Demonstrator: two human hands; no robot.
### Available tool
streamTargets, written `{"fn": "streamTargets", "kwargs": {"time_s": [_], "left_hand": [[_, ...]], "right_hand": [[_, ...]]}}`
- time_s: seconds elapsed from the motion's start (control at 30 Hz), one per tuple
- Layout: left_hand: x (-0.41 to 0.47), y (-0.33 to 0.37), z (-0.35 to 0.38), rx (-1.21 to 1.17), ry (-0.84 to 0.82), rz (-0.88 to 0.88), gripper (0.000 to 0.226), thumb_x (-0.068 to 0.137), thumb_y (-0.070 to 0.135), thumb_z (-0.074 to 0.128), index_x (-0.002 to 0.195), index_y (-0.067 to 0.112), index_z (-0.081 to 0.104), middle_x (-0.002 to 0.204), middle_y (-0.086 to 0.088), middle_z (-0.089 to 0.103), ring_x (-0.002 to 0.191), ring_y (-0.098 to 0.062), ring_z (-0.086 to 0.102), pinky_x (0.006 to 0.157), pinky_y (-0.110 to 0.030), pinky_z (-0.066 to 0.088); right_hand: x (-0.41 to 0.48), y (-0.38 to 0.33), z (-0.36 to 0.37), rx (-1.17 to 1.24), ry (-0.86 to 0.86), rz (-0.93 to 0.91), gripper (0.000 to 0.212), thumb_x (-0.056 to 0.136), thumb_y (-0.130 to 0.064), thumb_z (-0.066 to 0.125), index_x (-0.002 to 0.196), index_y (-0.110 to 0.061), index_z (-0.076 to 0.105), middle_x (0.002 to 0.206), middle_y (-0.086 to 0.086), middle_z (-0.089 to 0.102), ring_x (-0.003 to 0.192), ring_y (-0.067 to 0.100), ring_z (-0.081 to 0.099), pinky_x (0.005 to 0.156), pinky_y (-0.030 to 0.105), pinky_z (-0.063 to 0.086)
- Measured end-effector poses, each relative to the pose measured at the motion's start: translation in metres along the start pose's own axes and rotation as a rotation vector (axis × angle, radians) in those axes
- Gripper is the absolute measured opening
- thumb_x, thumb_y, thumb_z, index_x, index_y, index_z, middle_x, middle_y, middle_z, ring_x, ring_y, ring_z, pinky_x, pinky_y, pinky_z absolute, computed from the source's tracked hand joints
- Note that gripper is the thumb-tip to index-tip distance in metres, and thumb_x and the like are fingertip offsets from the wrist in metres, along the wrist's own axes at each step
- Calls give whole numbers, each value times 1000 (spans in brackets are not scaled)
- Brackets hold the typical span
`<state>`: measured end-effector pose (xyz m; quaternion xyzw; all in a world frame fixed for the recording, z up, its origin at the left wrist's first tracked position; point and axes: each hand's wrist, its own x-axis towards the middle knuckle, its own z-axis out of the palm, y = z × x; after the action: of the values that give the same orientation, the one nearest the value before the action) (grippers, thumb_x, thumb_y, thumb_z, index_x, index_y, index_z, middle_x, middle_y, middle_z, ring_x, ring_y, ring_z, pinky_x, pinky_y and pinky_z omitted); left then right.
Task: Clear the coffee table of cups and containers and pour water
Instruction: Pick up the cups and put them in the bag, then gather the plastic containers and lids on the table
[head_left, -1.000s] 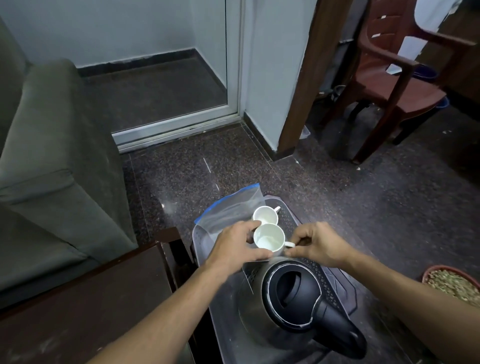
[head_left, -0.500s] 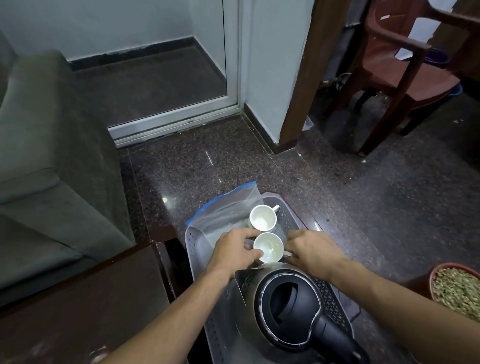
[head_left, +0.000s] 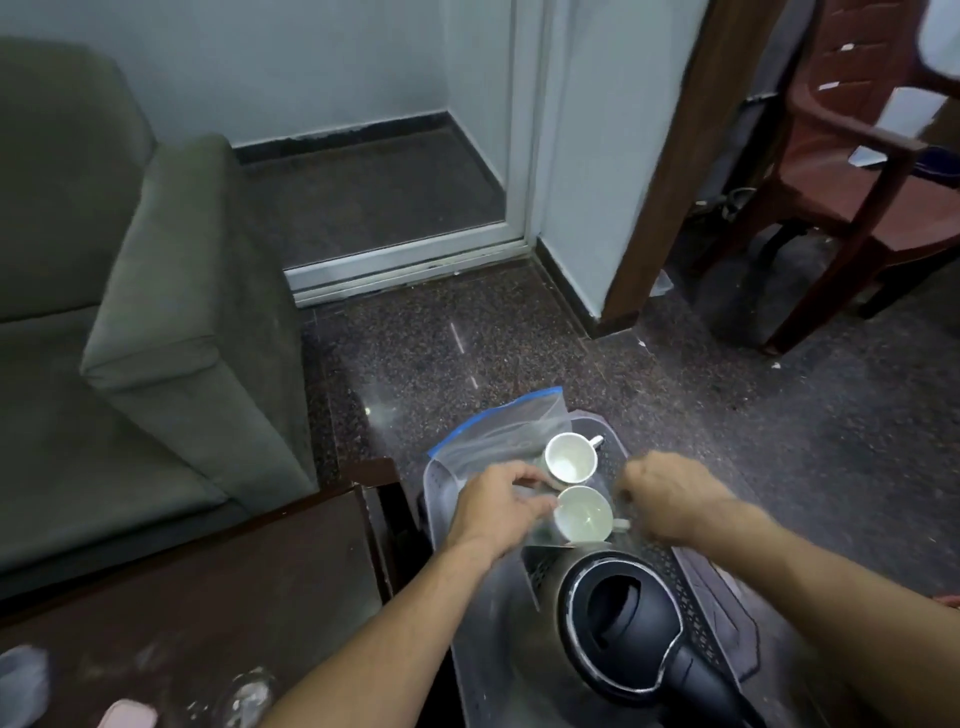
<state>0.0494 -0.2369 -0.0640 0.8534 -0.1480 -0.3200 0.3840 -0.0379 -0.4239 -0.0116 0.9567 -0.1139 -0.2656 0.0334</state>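
Observation:
Two white cups stand on a grey plastic tray (head_left: 435, 493) beside the coffee table (head_left: 182, 597). My left hand (head_left: 496, 514) curls against the left side of the near cup (head_left: 583, 515), thumb at its rim. My right hand (head_left: 670, 499) is curled just above that cup's handle; blur hides whether it touches. The far cup (head_left: 570, 458) sits behind, free of both hands. A clear zip bag with a blue edge (head_left: 498, 434) lies under the cups. A steel and black electric kettle (head_left: 618, 629), lid open, fills the tray's near end.
A green sofa (head_left: 156, 312) stands left of the dark wooden table. Blurred small items lie at the table's near edge (head_left: 244, 696). A brown plastic chair (head_left: 857, 171) and a wooden door frame (head_left: 665, 156) are at the back right. The floor is dark granite.
The near cup has come down close to the kettle on the tray. My right hand has eased back from pinching its handle. The view has swung left, showing more sofa.

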Motion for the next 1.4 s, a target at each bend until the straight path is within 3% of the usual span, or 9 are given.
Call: {"fn": "streamTargets", "kwargs": {"time_s": [0.17, 0.33, 0.5, 0.57, 0.73, 0.93, 1.23, 1.4], "left_hand": [[-27, 3, -47, 6, 216, 105, 24, 92, 25, 76, 115, 19, 79, 114, 1, 81, 106, -17, 74, 98, -27, 55], [-69, -30, -121, -4, 457, 116, 19, 94, 25, 70, 111, 23, 78, 110, 2, 81, 102, -19, 75, 89, -28, 53], [-134, -106, -211, -19, 638, 2, 19, 91, 18, 65, 105, 25, 77, 102, -1, 81, 98, -22, 74, 89, -33, 57], [-165, -142, -248, 17, 686, -65, 21, 91, 19, 65, 107, 26, 78, 102, -2, 81, 102, -25, 73, 90, -34, 57], [-234, -229, -322, 77, 693, -213, 27, 90, 20, 59, 110, 27, 77, 106, 0, 80, 108, -29, 71, 91, -30, 53], [-284, -319, -366, 54, 608, -310, 24, 91, 23, 62, 111, 27, 76, 105, 4, 80, 111, -25, 71, 90, -26, 50], [-308, -414, -392, 13, 561, -427, 21, 96, 21, 61, 112, 25, 74, 105, 4, 79, 111, -22, 70, 88, -24, 46], [-311, -446, -382, 135, 600, -456, 24, 95, 27, 67, 116, 16, 65, 121, -7, 69, 113, -32, 65, 96, -39, 50]], "right_hand": [[-5, -26, -80, 144, 218, -8, 20, 82, -17, 67, 96, -24, 79, 101, 13, 76, 97, 35, 71, 81, 38, 59], [3, -137, -137, 284, 421, -188, 10, 82, -20, 70, 84, -17, 81, 87, 17, 78, 89, 40, 72, 78, 40, 56], [2, -280, -147, 417, 368, -336, 12, 87, -21, 71, 89, -19, 82, 81, 3, 74, 93, 27, 71, 75, 24, 43], [-10, -338, -140, 462, 335, -375, 13, 88, -22, 70, 92, -20, 83, 86, 4, 77, 96, 25, 72, 77, 24, 45], [-43, -465, -111, 486, 254, -450, 18, 90, -21, 66, 98, -21, 82, 103, 10, 79, 104, 33, 71, 86, 34, 54], [-58, -572, -88, 451, 150, -424, 18, 88, -19, 61, 92, -22, 78, 100, 13, 77, 98, 38, 69, 80, 37, 56], [-38, -638, -49, 410, 81, -309, 23, 89, -16, 57, 94, -20, 79, 100, 10, 78, 98, 37, 68, 80, 36, 57], [-17, -656, -12, 361, 16, -294, 20, 90, -20, 57, 94, -20, 77, 100, 11, 76, 93, 38, 68, 70, 30, 48]]}}
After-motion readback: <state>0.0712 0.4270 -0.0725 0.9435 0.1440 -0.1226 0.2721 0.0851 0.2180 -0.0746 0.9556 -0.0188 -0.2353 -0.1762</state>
